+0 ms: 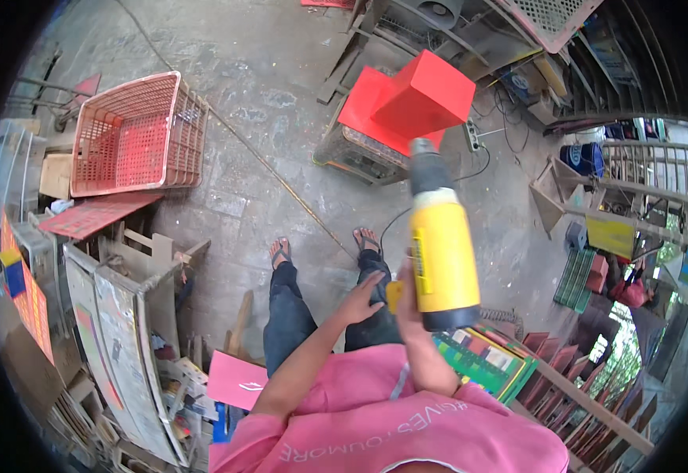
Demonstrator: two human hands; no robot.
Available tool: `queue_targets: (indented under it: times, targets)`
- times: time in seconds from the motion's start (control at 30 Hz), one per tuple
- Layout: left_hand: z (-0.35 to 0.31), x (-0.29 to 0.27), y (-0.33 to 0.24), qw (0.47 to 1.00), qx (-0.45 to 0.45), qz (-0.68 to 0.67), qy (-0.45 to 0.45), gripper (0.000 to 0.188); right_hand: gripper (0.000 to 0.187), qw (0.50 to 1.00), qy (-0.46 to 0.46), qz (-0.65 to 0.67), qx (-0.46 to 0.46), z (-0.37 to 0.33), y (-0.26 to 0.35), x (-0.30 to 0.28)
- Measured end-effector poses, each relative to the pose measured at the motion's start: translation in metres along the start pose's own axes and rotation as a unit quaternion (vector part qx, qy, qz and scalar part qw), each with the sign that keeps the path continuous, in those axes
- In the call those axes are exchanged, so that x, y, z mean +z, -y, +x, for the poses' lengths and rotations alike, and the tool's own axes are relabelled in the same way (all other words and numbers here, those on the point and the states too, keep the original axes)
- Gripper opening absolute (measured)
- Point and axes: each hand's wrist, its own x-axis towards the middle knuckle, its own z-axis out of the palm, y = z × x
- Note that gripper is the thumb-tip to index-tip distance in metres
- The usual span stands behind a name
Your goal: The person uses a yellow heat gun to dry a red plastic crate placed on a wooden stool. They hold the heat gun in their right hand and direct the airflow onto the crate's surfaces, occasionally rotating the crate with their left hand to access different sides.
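My right hand [409, 296] is closed round the grip of a yellow pistol-shaped power tool [443, 256] with a dark collar and a dark rear cap. Its narrow grey tip points away from me; whether it is a drill or a heat gun I cannot tell. Just left of the tool, my left hand [361, 302] is open and holds nothing, its fingers stretched toward the yellow part below the grip. Beyond the tip, a bright red box-shaped piece on a flat red panel [427, 98] rests on a low stand [360, 158].
A red plastic crate [190, 142] stands at the far left. Nearer left is a worn cabinet [135, 307]. A black cable [482, 167] runs across the floor from a power strip [472, 135]. Boards and a green-framed colourful panel [509, 378] lie at the right.
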Motion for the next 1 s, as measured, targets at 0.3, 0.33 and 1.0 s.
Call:
queue_targets:
  times: [0.3,0.33,1.0]
  targets:
    - [-0.112,-0.113,0.058,0.983,-0.181,-0.021,0.037,0.069,0.026,0.995,-0.08,-0.055,-0.026,-0.004,-0.033,0.066]
    - [-0.116,-0.118,0.064,0.978,-0.202,-0.026,0.051,0.066,0.028,0.99,-0.142,0.014,0.014,0.003,-0.028,0.063]
    - [-0.171,-0.163,0.103,0.93,-0.337,-0.055,0.133,0.042,0.025,0.982,-0.137,0.052,-0.123,0.043,-0.016,0.135]
